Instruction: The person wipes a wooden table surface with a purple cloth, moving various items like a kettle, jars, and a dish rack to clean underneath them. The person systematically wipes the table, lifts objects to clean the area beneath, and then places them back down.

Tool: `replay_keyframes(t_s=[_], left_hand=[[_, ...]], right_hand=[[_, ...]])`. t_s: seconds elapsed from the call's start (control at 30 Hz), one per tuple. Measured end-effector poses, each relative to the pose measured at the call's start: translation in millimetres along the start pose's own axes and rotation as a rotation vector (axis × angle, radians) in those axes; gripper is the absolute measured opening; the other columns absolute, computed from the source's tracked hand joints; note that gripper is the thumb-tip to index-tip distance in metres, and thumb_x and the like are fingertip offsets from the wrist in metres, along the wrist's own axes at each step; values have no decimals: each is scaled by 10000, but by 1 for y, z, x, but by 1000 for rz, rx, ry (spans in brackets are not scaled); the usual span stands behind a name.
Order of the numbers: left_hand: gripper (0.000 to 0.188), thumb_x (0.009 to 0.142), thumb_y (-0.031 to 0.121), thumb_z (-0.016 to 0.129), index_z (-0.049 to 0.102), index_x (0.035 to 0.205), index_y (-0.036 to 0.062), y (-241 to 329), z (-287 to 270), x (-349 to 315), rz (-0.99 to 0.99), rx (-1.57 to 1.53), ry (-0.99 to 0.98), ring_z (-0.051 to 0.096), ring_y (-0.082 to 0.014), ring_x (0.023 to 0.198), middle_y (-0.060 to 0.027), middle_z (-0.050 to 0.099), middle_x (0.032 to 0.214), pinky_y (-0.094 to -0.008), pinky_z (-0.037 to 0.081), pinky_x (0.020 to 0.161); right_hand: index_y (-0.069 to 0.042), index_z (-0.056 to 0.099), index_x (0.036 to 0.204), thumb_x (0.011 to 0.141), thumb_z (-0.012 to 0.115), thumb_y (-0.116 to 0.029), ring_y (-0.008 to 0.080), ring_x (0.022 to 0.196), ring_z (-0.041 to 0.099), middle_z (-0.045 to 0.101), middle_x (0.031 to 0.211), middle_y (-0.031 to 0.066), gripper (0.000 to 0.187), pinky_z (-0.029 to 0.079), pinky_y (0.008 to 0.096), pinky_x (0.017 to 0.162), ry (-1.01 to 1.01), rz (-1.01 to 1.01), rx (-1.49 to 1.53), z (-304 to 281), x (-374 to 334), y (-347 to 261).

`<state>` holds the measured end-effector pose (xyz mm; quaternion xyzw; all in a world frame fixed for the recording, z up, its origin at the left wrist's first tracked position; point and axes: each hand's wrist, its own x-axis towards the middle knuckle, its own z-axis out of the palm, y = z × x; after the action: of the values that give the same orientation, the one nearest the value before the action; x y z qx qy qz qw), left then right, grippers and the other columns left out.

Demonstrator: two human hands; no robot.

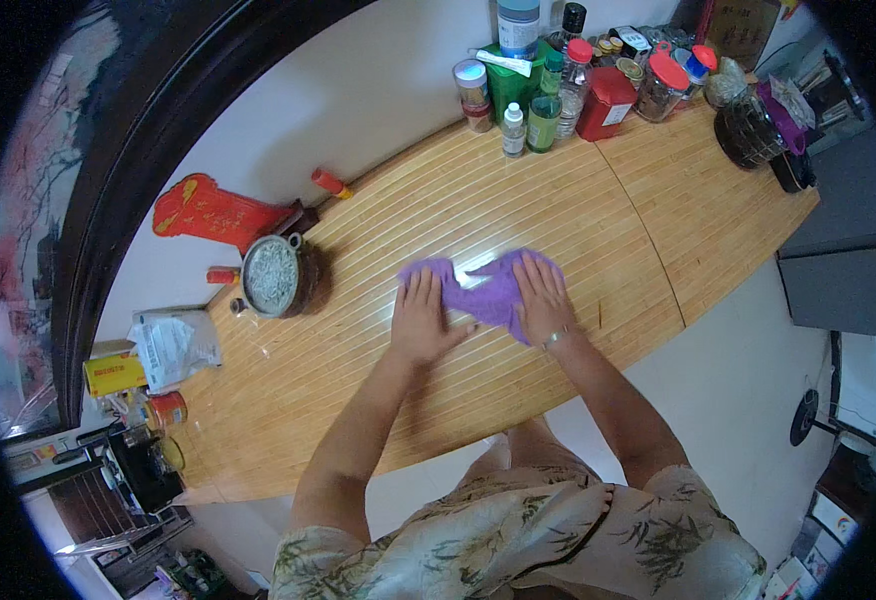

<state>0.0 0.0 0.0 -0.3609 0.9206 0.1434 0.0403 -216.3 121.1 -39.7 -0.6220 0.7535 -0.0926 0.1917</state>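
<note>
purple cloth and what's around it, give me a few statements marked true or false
1. The left hand and right hand both lie on the purple cloth. True.
2. The shiny band is on the left wrist. False: it is on the right wrist.
3. A pot holding pale granules stands left of the cloth. True.
4. The small white-capped bottle stands between the hands. False: it stands beyond them, near the table's far edge.

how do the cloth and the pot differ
The cloth is purple; the pot is dark with a greyish rim.
The cloth lies flat and rumpled, while the pot stands upright, round and filled.
The left hand and right hand press the cloth; neither touches the pot.
Both rest on the table.
</note>
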Motion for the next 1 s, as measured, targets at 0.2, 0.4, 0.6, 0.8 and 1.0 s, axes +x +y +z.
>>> replay_keyframes(t_s=[0.2, 0.4, 0.6, 0.8, 1.0], left_hand=[[1053, 681, 643, 675, 362, 1410, -49, -19, -22, 148, -35, 62, 131, 259, -391, 1406, -262, 307, 1491, -493, 154, 1163], [1098, 680, 718, 641, 359, 1408, -54, -8, -23, 118, -99, -52, 46, 276, -385, 1402, -259, 308, 1493, -523, 205, 1127], [1042, 706, 699, 630, 391, 1375, -64, 1, -12, -18, -81, -29, -33, 286, -396, 1393, -271, 322, 1480, -528, 210, 1123], [985, 751, 693, 589, 407, 1378, -45, -24, -3, -160, -233, -45, -97, 279, -369, 1404, -253, 342, 1475, -559, 177, 1120], [965, 773, 688, 561, 408, 1384, -42, -70, 18, -251, -429, -60, 12, 247, -332, 1424, -216, 321, 1501, -554, 148, 1128]], right_hand=[[-79, 263, 1487, 901, 523, -262, 303, 1449, 149, 183, 1573, 121, 667, 62, 435, 1183, 50, 44, -21, -39, 113, 4], [-105, 252, 1492, 895, 552, -267, 322, 1444, 162, 182, 1571, 130, 688, 75, 458, 1179, 58, 56, 11, -36, 107, 1], [-104, 286, 1483, 889, 556, -283, 343, 1441, 158, 210, 1560, 145, 676, 58, 486, 1175, -39, -50, 7, -6, 27, -50], [-114, 313, 1468, 862, 589, -254, 338, 1435, 175, 255, 1535, 158, 680, 57, 511, 1169, -117, -149, 39, 37, -12, -123], [-118, 288, 1481, 869, 573, -279, 359, 1441, 148, 236, 1543, 161, 694, 36, 528, 1164, -270, -338, -77, 70, -8, -213]])
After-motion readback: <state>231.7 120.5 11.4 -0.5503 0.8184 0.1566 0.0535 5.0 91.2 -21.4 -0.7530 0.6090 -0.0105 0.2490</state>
